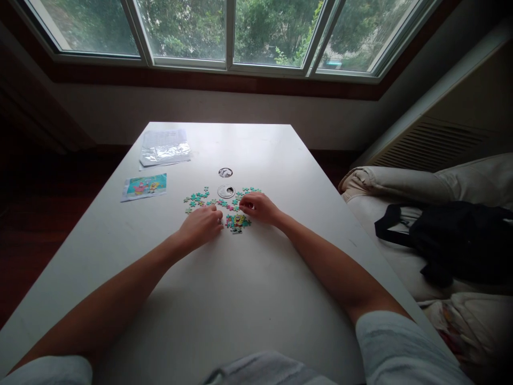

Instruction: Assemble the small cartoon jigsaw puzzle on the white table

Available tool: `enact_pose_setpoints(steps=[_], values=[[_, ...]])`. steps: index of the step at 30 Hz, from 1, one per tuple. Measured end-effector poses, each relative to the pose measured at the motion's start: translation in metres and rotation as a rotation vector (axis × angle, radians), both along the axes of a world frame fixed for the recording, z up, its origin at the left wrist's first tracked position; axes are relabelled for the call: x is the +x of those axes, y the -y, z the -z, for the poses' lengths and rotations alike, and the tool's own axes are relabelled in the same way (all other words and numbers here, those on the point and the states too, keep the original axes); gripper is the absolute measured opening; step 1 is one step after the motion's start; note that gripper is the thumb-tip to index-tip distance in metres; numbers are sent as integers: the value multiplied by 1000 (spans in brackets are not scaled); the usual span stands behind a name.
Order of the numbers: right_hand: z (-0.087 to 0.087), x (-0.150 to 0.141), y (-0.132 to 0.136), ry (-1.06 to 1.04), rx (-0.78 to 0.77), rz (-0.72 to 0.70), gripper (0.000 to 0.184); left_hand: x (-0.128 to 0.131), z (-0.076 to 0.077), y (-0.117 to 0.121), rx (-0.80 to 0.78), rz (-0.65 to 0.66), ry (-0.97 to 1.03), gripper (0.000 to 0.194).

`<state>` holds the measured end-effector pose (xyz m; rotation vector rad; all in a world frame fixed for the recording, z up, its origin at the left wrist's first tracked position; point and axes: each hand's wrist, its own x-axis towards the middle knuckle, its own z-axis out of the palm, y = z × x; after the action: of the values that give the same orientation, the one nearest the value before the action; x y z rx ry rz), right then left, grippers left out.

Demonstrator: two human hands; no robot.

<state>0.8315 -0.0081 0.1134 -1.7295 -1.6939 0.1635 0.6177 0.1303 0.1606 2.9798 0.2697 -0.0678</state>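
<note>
A partly joined jigsaw puzzle point(237, 222) with a yellow cartoon figure lies on the white table between my hands. My left hand point(201, 226) rests just left of it, fingers curled and closed; whatever they hold is too small to make out. To the upper right of the joined section is my right hand point(259, 207), its thumb and fingers bent together over loose pieces. I cannot make out what is in that pinch. Loose puzzle pieces point(197, 198), mostly turquoise with some pink, spread in an arc beyond both hands.
Two round items, a pale disc point(226, 191) and a smaller dark-rimmed one point(225, 172), lie beyond the pieces. A cartoon picture sheet point(145, 186) and a clear plastic bag with papers point(165, 148) are at left. Right of the table point(256, 299), a sofa holds a dark bag point(460, 240).
</note>
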Motion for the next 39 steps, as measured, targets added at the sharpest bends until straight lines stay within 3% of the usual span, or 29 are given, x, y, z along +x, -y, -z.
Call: enact_pose_setpoints(steps=[6, 16, 24, 31, 39], values=[[4, 2, -2, 0, -2, 11, 8, -4, 2, 19, 104, -69, -2, 12], [3, 1, -1, -6, -7, 6, 8, -4, -2, 18, 97, -112, -43, 8], [5, 2, -1, -3, -8, 4, 9, -3, -4, 21, 129, -55, -74, 15], [2, 1, 0, -1, -3, 0, 10, 0, 1, 28, 194, -17, 34, 19], [2, 0, 0, -1, -16, 5, 10, 0, 18, 35, 192, 177, 135, 22]])
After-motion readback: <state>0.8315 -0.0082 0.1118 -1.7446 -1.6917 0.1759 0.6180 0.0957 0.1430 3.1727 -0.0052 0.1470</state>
